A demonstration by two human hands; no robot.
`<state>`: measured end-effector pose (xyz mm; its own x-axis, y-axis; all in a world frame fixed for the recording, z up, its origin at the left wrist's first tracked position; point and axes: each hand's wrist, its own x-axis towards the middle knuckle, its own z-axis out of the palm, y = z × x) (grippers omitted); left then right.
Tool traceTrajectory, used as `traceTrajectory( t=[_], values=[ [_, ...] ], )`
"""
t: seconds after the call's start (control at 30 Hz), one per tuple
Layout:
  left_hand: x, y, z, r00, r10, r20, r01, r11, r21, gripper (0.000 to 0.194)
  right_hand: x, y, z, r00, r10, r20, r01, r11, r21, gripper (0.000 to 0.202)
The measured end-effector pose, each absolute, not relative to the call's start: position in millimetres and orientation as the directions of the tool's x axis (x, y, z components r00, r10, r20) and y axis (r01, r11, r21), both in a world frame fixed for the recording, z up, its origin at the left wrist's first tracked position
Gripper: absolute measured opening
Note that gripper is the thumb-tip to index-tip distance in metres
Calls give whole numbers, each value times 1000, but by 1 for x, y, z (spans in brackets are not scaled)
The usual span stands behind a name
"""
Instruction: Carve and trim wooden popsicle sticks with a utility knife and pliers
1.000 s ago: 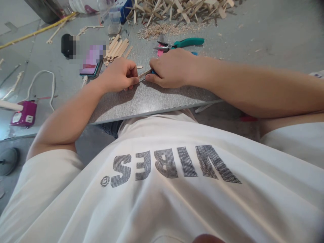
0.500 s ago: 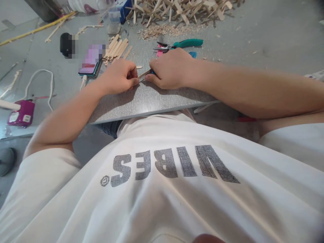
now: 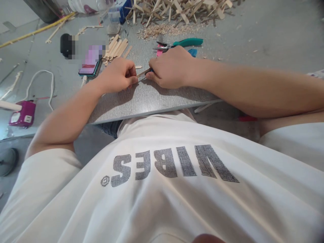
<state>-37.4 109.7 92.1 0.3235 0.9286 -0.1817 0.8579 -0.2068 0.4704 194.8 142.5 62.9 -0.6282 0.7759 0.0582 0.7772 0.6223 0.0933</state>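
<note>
A: Head view: how's your grip?
B: Your left hand [image 3: 118, 75] has thumb and fingertips pinching one end of a wooden craft stick [image 3: 140, 73], just above the tabletop [image 3: 141, 101]. Your right hand [image 3: 173, 69] is wrapped around a small blue-handled tool [image 3: 150, 70], probably a craft knife; can't tell for sure, your fingers hide most of it. The stick's other end is at the tool.
A: Risks for you?
B: Thin stick, short pinch: too much force could snap or twist it. If that's a blade, a slip could run it into your left fingertips. Your right knuckles are close to the needle-nose pliers [image 3: 188, 42], so a wide swing could knock them.
A: Containers near you?
B: Blue box [image 3: 126, 10], clear plastic tub [image 3: 114, 16], white bottle [image 3: 84, 5], all beyond your left hand. Contents: can't tell. Spare sticks [image 3: 117, 48] lie loose.
</note>
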Motion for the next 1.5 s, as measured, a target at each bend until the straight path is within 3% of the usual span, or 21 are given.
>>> traceTrajectory(
  t=[0.23, 0.43, 0.73, 0.97, 1.17, 1.27, 1.33, 1.43, 1.5],
  values=[
    [-39, 111, 93, 340, 920, -196, 857, -216, 468, 37, 196, 141, 68, -661, 750, 19, 748, 657, 92, 56],
    [-39, 111, 96, 325, 928, -181, 855, -206, 476, 22, 195, 137, 74, -645, 764, 6, 757, 637, 148, 59],
    [-39, 114, 94, 299, 932, -203, 834, -152, 530, 20, 196, 139, 75, -642, 766, 9, 764, 639, 88, 61],
    [-37, 117, 89, 335, 916, -219, 795, -150, 588, 19, 208, 147, 72, -684, 728, 29, 727, 685, -39, 58],
    [-40, 114, 96, 409, 873, -266, 779, -182, 600, 19, 212, 146, 83, -698, 715, -46, 715, 699, 15, 55],
    [-43, 114, 94, 406, 870, -279, 782, -172, 600, 18, 217, 147, 85, -717, 691, 95, 685, 723, -89, 50],
    [-44, 115, 93, 404, 869, -287, 782, -165, 602, 20, 221, 149, 84, -683, 693, 232, 639, 720, -270, 41],
    [-45, 115, 91, 406, 859, -312, 790, -158, 592, 28, 223, 153, 80, -597, 698, 396, 400, 687, -607, 21],
    [-45, 114, 92, 407, 858, -314, 794, -162, 587, 33, 221, 155, 76, -562, 690, 455, 225, 658, -719, 12]
  ],
)
